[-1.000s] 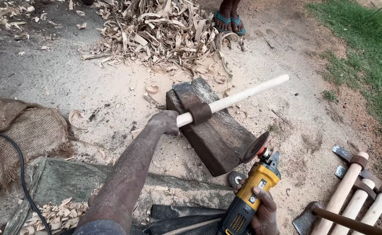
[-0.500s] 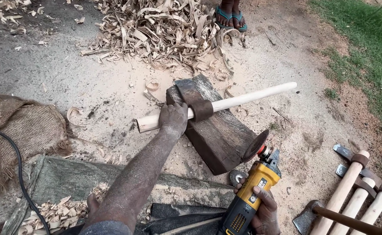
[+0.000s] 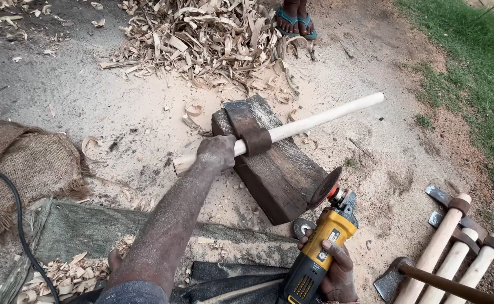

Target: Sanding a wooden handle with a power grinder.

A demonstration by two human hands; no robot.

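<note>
Wooden handle (image 3: 314, 119) lies across dark wood block (image 3: 275, 163), iron collar (image 3: 256, 141) around it | left hand (image 3: 217, 152) wrapped tight on handle beside collar | right hand (image 3: 337, 273) clasps yellow angle grinder (image 3: 317, 253), disc (image 3: 325, 187) apparently just clear of block.

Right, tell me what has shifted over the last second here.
The left hand has pushed the wooden handle through the strap on the wood block, so its near end now sticks out toward the person, and the hand has slid closer to the block. The right hand keeps holding the yellow angle grinder in the same spot.
</note>
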